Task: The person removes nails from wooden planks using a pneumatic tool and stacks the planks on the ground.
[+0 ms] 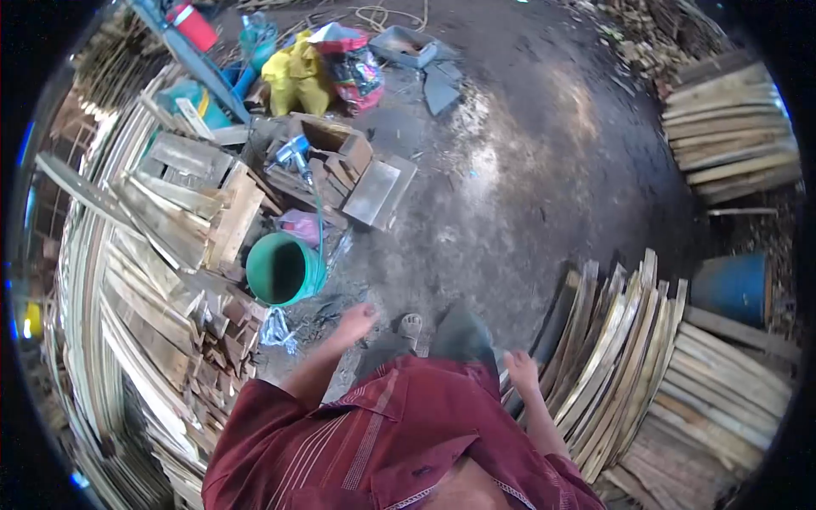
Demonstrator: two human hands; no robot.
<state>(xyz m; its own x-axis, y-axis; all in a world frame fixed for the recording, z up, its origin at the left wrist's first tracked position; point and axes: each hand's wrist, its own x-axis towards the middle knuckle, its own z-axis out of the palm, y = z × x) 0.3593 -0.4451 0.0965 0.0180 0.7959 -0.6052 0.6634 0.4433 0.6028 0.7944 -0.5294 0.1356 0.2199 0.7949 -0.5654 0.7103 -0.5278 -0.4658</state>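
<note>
Bucket as landmark. The green bucket (pixel 313 274) is on the ground ahead and to my left: round, wide-mouthed, bright green on the outer wall, deep shadow within, so I cannot tell what it holds. A purple plastic bag (pixel 300 227) lies just past its far rim; a crumpled pale-blue plastic bag (pixel 278 330) is just on my side of it.

My left hand (pixel 357 323) hangs nearer to me than the bucket and right of it, clear of the wall. Fingers look loosely curled but blurred; I cannot tell how far open, and can make out nothing in the grasp.

My right hand (pixel 520 370) hangs well to the right of the bucket, beside a row of wooden slats (pixel 608 357). Fingers point away from me, soft in focus; how far apart they are, or whether they touch the wood, I cannot tell.

Slats: long, narrow, rough-edged, ends uneven, cream and tan mixed with weathered grey-brown, packed side by side, well right of the bucket.

Left of the bucket: stacked boards (pixel 234 221), grey to tan. Beyond it: a wooden box (pixel 336 140) and a yellow sack (pixel 299 75).
</note>
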